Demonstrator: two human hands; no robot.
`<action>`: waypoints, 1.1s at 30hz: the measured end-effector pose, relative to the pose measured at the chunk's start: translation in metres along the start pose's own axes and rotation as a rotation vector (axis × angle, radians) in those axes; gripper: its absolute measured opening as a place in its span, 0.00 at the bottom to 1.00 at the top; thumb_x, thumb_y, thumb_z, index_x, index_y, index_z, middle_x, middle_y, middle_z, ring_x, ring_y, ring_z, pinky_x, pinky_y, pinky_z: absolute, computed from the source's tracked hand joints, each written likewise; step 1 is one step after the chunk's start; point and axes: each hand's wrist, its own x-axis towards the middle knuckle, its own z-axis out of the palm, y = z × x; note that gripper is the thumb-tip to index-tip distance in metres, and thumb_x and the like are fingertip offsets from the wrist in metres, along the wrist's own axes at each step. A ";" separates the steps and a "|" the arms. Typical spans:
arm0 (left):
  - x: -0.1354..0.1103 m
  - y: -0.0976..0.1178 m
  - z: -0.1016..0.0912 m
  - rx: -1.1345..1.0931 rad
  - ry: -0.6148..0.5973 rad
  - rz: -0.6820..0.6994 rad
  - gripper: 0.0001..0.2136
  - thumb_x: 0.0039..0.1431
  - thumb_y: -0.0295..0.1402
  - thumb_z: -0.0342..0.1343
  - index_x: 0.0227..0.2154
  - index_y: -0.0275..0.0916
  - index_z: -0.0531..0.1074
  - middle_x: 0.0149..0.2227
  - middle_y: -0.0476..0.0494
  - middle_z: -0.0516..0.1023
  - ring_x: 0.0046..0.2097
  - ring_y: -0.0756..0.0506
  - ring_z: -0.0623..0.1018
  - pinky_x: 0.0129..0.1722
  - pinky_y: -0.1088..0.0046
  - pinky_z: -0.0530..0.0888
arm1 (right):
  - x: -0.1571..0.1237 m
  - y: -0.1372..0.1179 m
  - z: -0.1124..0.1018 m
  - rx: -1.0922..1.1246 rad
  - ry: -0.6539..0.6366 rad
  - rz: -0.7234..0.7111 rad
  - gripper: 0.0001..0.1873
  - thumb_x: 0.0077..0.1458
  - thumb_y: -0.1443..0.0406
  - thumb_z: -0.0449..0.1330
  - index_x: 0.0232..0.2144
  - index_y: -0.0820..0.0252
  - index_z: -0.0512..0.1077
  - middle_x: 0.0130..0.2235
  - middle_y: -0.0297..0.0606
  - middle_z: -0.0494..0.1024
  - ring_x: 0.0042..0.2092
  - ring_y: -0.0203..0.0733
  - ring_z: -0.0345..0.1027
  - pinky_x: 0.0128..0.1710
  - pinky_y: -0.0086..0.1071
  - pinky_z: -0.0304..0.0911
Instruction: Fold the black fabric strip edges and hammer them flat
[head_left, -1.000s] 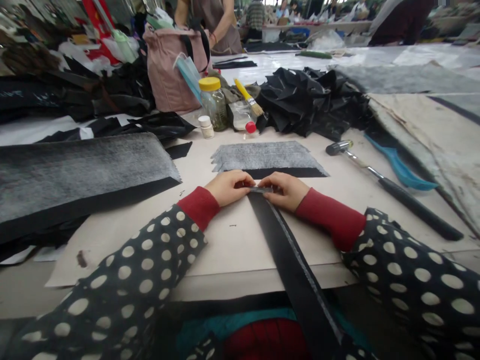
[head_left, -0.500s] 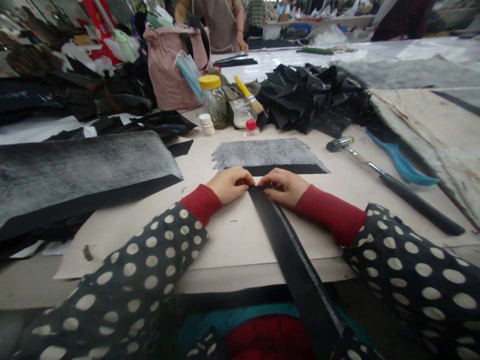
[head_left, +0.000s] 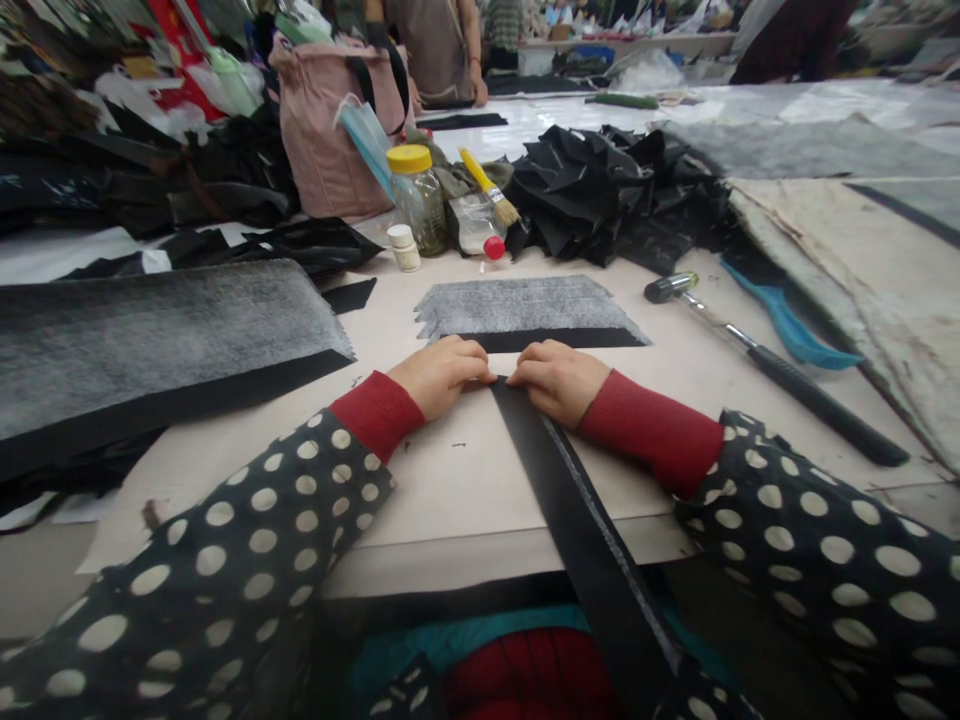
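Your left hand (head_left: pixel 441 375) is curled, fingers pressed down at the far end of the black strap (head_left: pixel 559 490), and your right hand (head_left: pixel 556 380) is curled the same way on the other side of that end, so both pinch and press it against the board (head_left: pixel 465 480) on the bench. The two hands sit almost knuckle to knuckle. The strap lies flat on the board, runs back toward you and drops over the near edge into your lap. Just beyond your fingers lies a stack of grey pieces (head_left: pixel 525 305) with a black edge. A hammer (head_left: pixel 772 365) lies to your right, well apart, beside a blue tool (head_left: pixel 787 325). Farther back stand a jar (head_left: pixel 416 195) with a yellow lid, a brush (head_left: pixel 487 190) and a heap of black scraps (head_left: pixel 615 195). To your left lies a large grey sheet (head_left: pixel 157 335)
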 end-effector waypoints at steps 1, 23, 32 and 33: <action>-0.002 -0.002 -0.001 0.009 -0.008 -0.011 0.13 0.55 0.23 0.44 0.34 0.38 0.73 0.37 0.44 0.72 0.38 0.48 0.68 0.41 0.70 0.65 | 0.000 -0.001 -0.001 -0.008 -0.013 0.007 0.14 0.47 0.73 0.50 0.34 0.64 0.73 0.36 0.43 0.70 0.36 0.41 0.59 0.40 0.35 0.57; 0.009 0.036 0.016 -0.013 0.100 -0.235 0.13 0.53 0.25 0.49 0.43 0.34 0.64 0.38 0.43 0.70 0.40 0.46 0.69 0.42 0.67 0.67 | -0.008 0.019 -0.023 0.411 0.012 0.368 0.13 0.51 0.64 0.51 0.37 0.63 0.72 0.33 0.37 0.75 0.34 0.35 0.66 0.35 0.30 0.61; 0.009 0.034 0.017 0.048 0.083 -0.158 0.10 0.56 0.25 0.47 0.40 0.36 0.68 0.40 0.42 0.70 0.41 0.46 0.69 0.43 0.69 0.67 | -0.010 0.017 -0.018 0.344 -0.008 0.213 0.11 0.47 0.68 0.53 0.32 0.62 0.73 0.31 0.36 0.72 0.30 0.33 0.64 0.30 0.27 0.59; 0.009 0.034 0.017 0.059 0.084 -0.154 0.10 0.56 0.26 0.47 0.40 0.36 0.68 0.40 0.43 0.70 0.41 0.46 0.69 0.43 0.69 0.67 | -0.010 0.017 -0.018 0.318 -0.004 0.184 0.11 0.46 0.68 0.53 0.32 0.62 0.73 0.31 0.36 0.72 0.30 0.33 0.63 0.30 0.27 0.59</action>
